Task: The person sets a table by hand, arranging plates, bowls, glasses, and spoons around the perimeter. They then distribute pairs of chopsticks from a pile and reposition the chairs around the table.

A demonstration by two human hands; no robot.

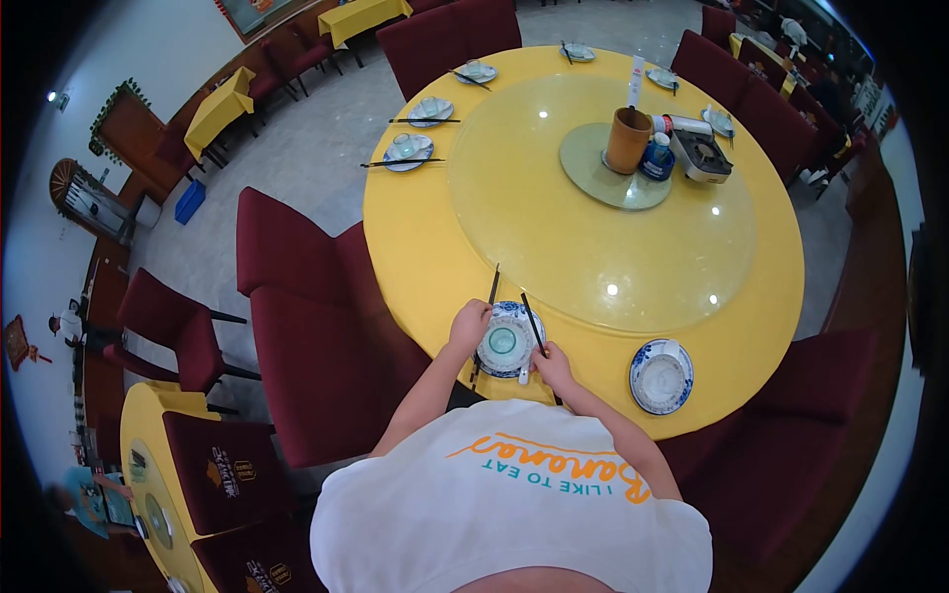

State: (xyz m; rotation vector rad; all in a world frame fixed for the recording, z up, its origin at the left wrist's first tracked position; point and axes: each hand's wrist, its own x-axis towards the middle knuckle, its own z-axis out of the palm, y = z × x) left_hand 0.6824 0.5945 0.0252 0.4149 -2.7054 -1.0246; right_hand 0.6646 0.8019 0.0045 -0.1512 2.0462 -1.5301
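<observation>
My left hand [471, 324] is closed around a dark chopstick [494, 284] at the left side of a place setting. On the other side, my right hand [554, 366] grips another dark chopstick [533, 318], which slants over the setting's right rim. Between the two hands lies a blue-and-white plate [509, 309] with a bowl [491, 358] and a small greenish cup [502, 340] on it. A white spoon [524, 372] shows at the right edge of the plate, close to my right fingers.
The round table has a yellow cloth [415, 237] and a glass turntable [514, 178]. On it stand a brown cylinder [629, 140], a blue-labelled bottle [656, 153] and a portable stove [700, 156]. Another plate setting [661, 377] lies to my right. Maroon chairs [321, 336] surround the table.
</observation>
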